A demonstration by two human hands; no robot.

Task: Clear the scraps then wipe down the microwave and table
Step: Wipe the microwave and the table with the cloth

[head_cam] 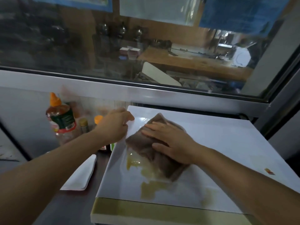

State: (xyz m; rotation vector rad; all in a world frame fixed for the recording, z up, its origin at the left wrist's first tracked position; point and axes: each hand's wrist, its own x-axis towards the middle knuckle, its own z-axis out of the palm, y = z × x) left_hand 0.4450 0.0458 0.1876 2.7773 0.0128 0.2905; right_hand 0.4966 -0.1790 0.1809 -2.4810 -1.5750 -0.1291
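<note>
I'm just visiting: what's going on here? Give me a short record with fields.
activity: wiping the white microwave top
right hand: flat on a brown cloth, pressing it down
left hand: resting on the microwave's left edge
mess: yellowish smear in front of the cloth; small scrap near the right edge
beside microwave: orange-capped sauce bottle, smaller bottles, folded white napkins
behind: window

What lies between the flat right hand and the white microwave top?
In the head view, a brown cloth lies under the right hand, on the white microwave top.
</note>
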